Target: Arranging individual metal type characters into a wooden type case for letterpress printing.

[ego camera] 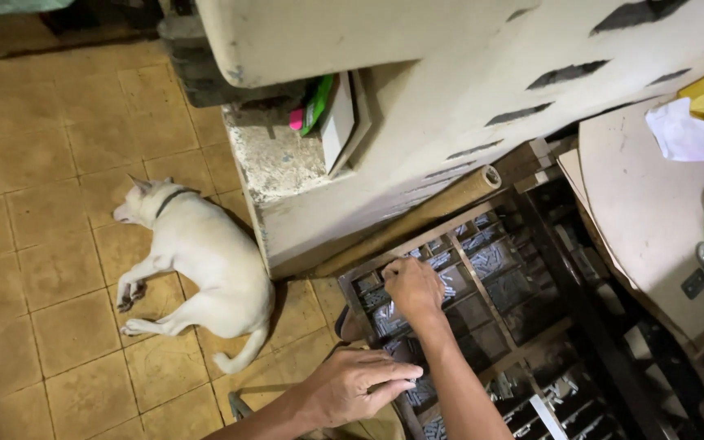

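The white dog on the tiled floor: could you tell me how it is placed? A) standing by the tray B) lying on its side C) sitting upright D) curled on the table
B: the white dog lies on its side on the tiled floor, legs stretched out.

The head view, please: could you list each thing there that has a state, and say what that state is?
Compartment tray: uncovered, cells holding small grey metal pieces.
Right hand: reaching into a far cell, fingers curled.
Left hand: pinching small pieces over the tray's near edge.
White dog: lying on its side on the tiled floor.
Crumpled paper: lying on the table.
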